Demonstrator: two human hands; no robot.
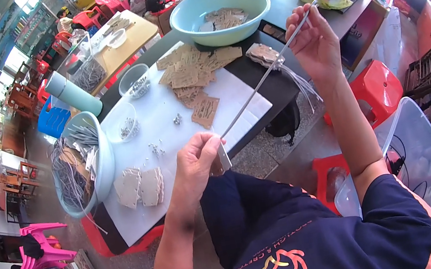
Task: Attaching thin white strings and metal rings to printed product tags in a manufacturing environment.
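A grey cord [254, 92] is stretched taut on a slant between my two hands. My left hand [196, 158], low and near my lap, pinches the cord's lower end together with a small cardboard piece [224, 159]. Up at the right, my right hand [316, 39] grips the upper end between thumb and fingers. Beneath the cord, on a white sheet [168, 128], lie a heap of brown printed cardboard pieces [187, 70] and two stacks of pale cardboard pieces [151, 186]. Small metal parts [156, 149] are scattered beside them.
Two clear bowls of metal parts [135, 82] stand at the left. A blue basin of cords [105, 180] is at the table's left edge, a larger basin [221, 18] at the back. A bundle of cords [302, 84] hangs off the right edge near red stools [378, 91].
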